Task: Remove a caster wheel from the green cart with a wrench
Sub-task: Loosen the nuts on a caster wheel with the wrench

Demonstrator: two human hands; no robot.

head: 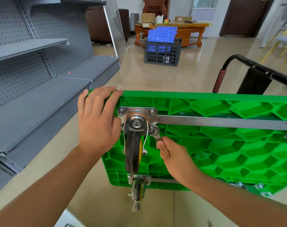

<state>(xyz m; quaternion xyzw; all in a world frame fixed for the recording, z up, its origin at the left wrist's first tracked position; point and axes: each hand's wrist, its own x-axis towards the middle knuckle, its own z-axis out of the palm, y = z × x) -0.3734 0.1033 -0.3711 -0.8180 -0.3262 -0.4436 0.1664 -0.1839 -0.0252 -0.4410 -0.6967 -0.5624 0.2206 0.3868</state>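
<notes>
Head view looks down on the green cart (221, 112), tipped on its side on the tiled floor (197, 76) with its ribbed underside facing the camera and its black handle (247, 63) sticking out at the upper right; grey shelving (33, 79) stands just beside it on the left. The left hand (98, 118) lies with straight fingers draped over the cart's top corner edge, steadying it and gripping nothing. The caster wheel (133, 149) being worked on hangs from a steel mounting plate (137, 112) near that corner, and a second caster (138, 192) sits lower on the same side. The right hand (170, 154) is curled around the handle of the wrench (156, 134), whose head sits on the bolt (151, 129) at the plate's lower right corner (the other corner bolts appear to be in place, so the job looks early). The main risk, as I judge it, is the wrench slipping off the bolt under force, which would drive the knuckles into the plastic ribs or the caster fork and could round the bolt head. The cart could also shift or tip if the left hand's pressure eases during a hard pull.
</notes>
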